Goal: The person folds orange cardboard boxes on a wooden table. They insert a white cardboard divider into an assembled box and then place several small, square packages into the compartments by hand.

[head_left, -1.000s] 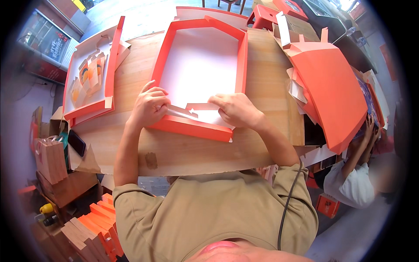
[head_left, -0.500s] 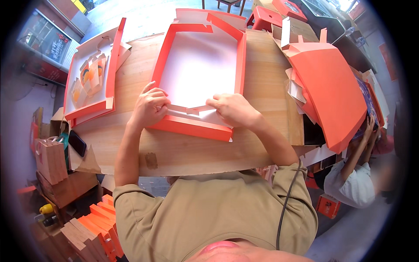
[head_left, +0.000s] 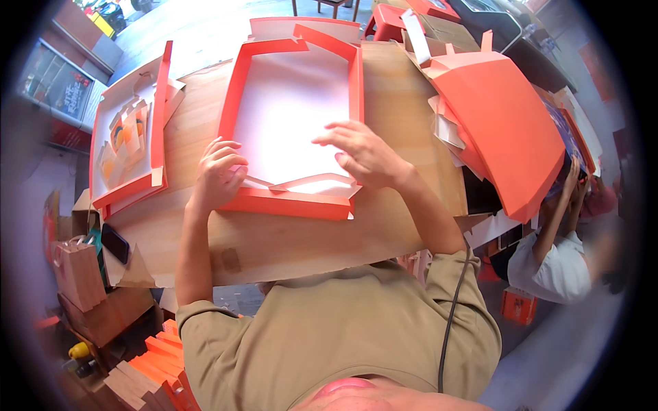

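Note:
A shallow orange cardboard box [head_left: 354, 82] with a white inside lies on the wooden table in front of me. Its walls stand up around the base, and the near end has a loose inner flap [head_left: 308, 182] slanting across it. My left hand [head_left: 221, 172] is closed around the near left corner of the box, fingers curled over the wall. Above the near right part, my right hand [head_left: 363, 154] is lifted with fingers apart and nothing in it.
To the left, another orange box [head_left: 164, 120] holds folded card pieces. A phone [head_left: 115, 243] lies at the table's left edge. Orange box blanks [head_left: 497, 113] are stacked at the right, with a co-worker's hands [head_left: 572, 181] beyond. Paper bags [head_left: 77, 277] stand lower left.
My right hand has let go of the near flap, risen and spread its fingers. The near orange wall now sits closer to the base. My left hand stays at the corner.

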A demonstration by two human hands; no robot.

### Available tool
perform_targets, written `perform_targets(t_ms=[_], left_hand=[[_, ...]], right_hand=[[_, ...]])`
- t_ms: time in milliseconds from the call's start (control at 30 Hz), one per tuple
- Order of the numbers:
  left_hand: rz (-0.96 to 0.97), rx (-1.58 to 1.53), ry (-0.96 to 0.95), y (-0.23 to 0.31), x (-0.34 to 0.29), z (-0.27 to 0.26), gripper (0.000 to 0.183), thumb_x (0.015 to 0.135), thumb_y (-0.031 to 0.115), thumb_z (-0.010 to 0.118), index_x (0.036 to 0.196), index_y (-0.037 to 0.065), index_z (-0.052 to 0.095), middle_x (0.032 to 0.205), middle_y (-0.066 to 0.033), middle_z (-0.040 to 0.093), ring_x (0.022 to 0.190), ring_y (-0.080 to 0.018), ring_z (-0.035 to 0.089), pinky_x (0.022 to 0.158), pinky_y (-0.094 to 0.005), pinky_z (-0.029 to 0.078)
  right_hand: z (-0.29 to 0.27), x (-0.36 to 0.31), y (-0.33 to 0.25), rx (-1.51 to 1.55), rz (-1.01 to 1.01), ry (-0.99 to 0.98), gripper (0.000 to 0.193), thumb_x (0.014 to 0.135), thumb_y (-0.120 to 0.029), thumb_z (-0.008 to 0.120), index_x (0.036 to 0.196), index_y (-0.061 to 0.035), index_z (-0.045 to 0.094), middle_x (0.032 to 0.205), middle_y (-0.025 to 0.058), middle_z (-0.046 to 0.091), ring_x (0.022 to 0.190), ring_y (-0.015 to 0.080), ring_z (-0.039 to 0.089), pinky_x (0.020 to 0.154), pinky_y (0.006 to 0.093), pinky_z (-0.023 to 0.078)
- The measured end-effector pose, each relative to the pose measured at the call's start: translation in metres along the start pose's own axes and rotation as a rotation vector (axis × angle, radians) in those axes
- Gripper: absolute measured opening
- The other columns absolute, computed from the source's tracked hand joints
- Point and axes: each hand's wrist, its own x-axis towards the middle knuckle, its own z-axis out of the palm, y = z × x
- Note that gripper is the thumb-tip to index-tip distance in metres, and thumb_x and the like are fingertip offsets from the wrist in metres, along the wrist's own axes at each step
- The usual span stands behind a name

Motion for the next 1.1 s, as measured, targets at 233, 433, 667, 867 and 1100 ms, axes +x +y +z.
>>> perform_targets(t_ms=[233, 433, 667, 867, 1100], left_hand=[[0.026, 0.018, -0.025, 0.003, 0.001, -0.003, 0.013, 0.08, 0.015, 0.078, 0.087, 0.005, 0.075, 0.094, -0.0105, 0.074, 0.112, -0.0312, 0.069, 0.114, -0.055, 0.045], [0.025, 0.057, -0.112, 0.007, 0.004, -0.005, 0.019, 0.08, 0.023, 0.084, 0.081, 0.006, 0.075, 0.081, -0.0069, 0.072, 0.107, -0.0279, 0.07, 0.117, -0.0551, 0.042], [-0.013, 0.079, -0.125, 0.003, -0.001, -0.006, 0.021, 0.084, 0.02, 0.083, 0.072, 0.006, 0.074, 0.074, -0.0049, 0.068, 0.097, -0.0229, 0.072, 0.118, -0.0536, 0.043], [0.016, 0.068, -0.117, 0.006, -0.001, -0.006, 0.022, 0.087, 0.018, 0.082, 0.072, 0.005, 0.072, 0.072, -0.0055, 0.066, 0.094, -0.0235, 0.071, 0.116, -0.0518, 0.044], [0.075, 0.031, -0.097, 0.008, 0.001, -0.008, 0.025, 0.085, 0.014, 0.083, 0.07, 0.003, 0.067, 0.07, -0.0076, 0.062, 0.092, -0.0267, 0.07, 0.102, -0.047, 0.05]], right_hand=[[-0.007, -0.014, 0.001, 0.079, -0.043, -0.031, 0.023, 0.093, -0.017, 0.075, 0.114, -0.0081, 0.075, 0.113, 0.0108, 0.073, 0.115, 0.0308, 0.067, 0.101, 0.0453, 0.053], [0.021, -0.008, -0.015, -0.032, -0.04, -0.058, 0.02, 0.098, -0.017, 0.07, 0.116, -0.0177, 0.079, 0.101, 0.0026, 0.074, 0.079, 0.0231, 0.071, 0.071, 0.0376, 0.057], [0.027, -0.005, -0.016, -0.344, 0.004, -0.161, 0.037, 0.097, -0.014, 0.064, 0.132, -0.023, 0.072, 0.096, 0.0044, 0.071, 0.082, 0.0235, 0.073, 0.07, 0.0376, 0.058], [0.02, -0.007, -0.021, -0.296, 0.078, -0.204, 0.039, 0.098, -0.017, 0.065, 0.136, -0.0237, 0.068, 0.094, 0.0053, 0.07, 0.079, 0.0248, 0.072, 0.068, 0.0383, 0.057], [0.019, -0.012, -0.019, -0.241, 0.088, -0.185, 0.043, 0.092, -0.011, 0.067, 0.133, -0.024, 0.071, 0.092, 0.0045, 0.07, 0.077, 0.0258, 0.07, 0.068, 0.0397, 0.056]])
